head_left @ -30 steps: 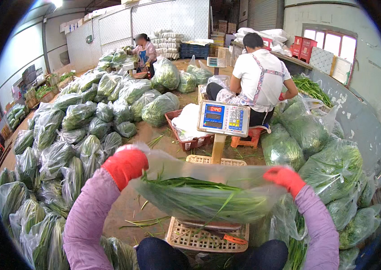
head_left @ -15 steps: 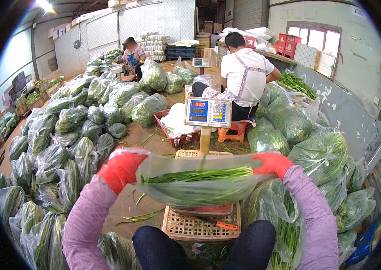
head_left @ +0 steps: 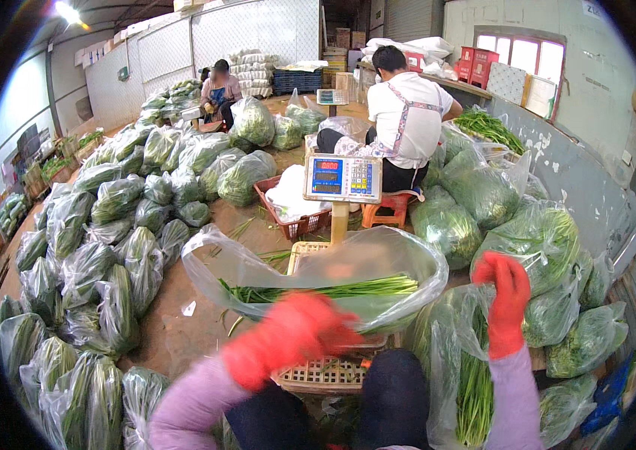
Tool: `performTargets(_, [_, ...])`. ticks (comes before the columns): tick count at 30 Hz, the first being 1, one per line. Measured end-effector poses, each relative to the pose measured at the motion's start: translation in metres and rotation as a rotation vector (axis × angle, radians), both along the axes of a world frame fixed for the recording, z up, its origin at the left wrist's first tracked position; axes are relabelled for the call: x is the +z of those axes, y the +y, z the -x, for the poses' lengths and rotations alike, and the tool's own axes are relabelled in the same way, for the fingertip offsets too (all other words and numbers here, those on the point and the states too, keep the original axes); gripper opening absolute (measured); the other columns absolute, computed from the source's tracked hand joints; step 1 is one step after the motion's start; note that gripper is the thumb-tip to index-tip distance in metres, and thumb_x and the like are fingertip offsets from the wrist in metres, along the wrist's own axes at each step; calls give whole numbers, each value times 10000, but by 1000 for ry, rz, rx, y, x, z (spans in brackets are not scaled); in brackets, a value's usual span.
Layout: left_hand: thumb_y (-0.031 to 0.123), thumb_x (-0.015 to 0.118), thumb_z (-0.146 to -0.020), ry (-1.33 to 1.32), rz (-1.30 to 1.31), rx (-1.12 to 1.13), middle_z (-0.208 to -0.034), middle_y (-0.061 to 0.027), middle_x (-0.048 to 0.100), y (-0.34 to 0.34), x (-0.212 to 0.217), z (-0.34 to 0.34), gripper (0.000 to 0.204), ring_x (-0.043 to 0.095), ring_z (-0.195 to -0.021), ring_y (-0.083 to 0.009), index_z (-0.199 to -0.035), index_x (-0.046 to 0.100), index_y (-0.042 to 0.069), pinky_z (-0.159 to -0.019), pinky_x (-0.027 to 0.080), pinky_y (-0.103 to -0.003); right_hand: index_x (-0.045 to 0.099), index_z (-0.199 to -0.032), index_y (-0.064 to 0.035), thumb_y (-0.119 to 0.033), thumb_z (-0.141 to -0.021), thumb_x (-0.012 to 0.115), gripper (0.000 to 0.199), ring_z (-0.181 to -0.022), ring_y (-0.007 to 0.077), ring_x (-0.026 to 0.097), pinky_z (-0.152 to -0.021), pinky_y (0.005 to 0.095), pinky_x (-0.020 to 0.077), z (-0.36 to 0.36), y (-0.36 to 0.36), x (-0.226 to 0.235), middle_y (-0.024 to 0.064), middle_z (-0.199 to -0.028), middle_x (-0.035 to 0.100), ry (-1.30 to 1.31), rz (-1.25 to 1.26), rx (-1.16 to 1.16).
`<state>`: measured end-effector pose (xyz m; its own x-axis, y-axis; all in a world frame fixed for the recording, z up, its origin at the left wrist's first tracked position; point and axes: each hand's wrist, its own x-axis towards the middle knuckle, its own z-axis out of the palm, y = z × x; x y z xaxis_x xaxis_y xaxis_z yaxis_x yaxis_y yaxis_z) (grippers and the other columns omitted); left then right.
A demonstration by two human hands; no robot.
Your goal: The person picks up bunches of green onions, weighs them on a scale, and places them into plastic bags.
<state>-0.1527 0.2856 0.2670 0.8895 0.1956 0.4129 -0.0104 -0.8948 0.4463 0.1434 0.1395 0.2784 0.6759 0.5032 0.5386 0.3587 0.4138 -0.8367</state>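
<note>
A clear plastic bag [head_left: 205, 262] holding long green stalks [head_left: 355, 288] lies across the scale in front of me, its mouth gaping wide. My left hand [head_left: 291, 337], in a red glove, is in front of the bag's near side; motion smears its fingers. Whether it touches the bag I cannot tell. My right hand [head_left: 505, 296], also red-gloved, is raised to the right of the bag, fingers loosely bent and apart, with nothing in them. Behind the bag stands the scale's lit display [head_left: 342, 178]. Beneath, a cream plastic crate [head_left: 321, 375] shows between my knees.
Filled bags of greens [head_left: 115, 202] cover the left floor. More bags [head_left: 535, 244] line the right side, and an open bag of stalks [head_left: 474, 401] stands by my right knee. Ahead, a person [head_left: 408, 116] sits on an orange stool [head_left: 385, 211] near a red basket [head_left: 295, 221]. Another person [head_left: 220, 94] sits farther back.
Both hands have let go of the bag's ends. The left hand moved right and nearer me; the right moved outward. The bag now rests lower with its mouth spread open. The scale reading changed.
</note>
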Motion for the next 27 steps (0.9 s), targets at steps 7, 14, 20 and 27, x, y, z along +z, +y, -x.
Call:
performTargets(7, [291, 693, -677, -68, -160, -502, -1398, -169, 338, -192, -132, -163, 804, 314, -1284, -401, -1375, 333, 120, -1069, 242, -502, 604, -803, -66, -402, -905, 480, 372, -445, 103, 406, -443, 260, 347, -31, -150, -233, -13, -541, 444, 1129, 38, -434])
performTargets(14, [215, 571, -752, 818, -271, -424, -807, -83, 685, -213, -213, -177, 165, 663, -792, -278, -746, 706, 121, -605, 495, -429, 632, -775, -26, -337, -869, 516, 345, -417, 112, 371, -402, 262, 293, -32, -301, -344, 33, -549, 491, 1009, 486, -582])
performTargets(20, [260, 538, -765, 304, -367, -621, -810, -102, 675, -243, -221, -182, 350, 657, -776, -281, -1073, 623, 116, -781, 486, -443, 604, -890, -16, -324, -835, 581, 314, -437, 136, 492, -389, 299, 407, -45, -323, -300, 68, -691, 604, 766, 860, -627])
performTargets(27, [262, 508, -794, 59, -428, -403, -806, -68, 670, -269, -282, -201, 377, 645, -792, -286, -1131, 565, 104, -806, 467, -458, 253, -1381, -2, -436, -576, 797, 1064, -1203, 350, 426, -992, 401, 362, -31, -299, -315, 230, -1312, 419, -302, 1460, -733])
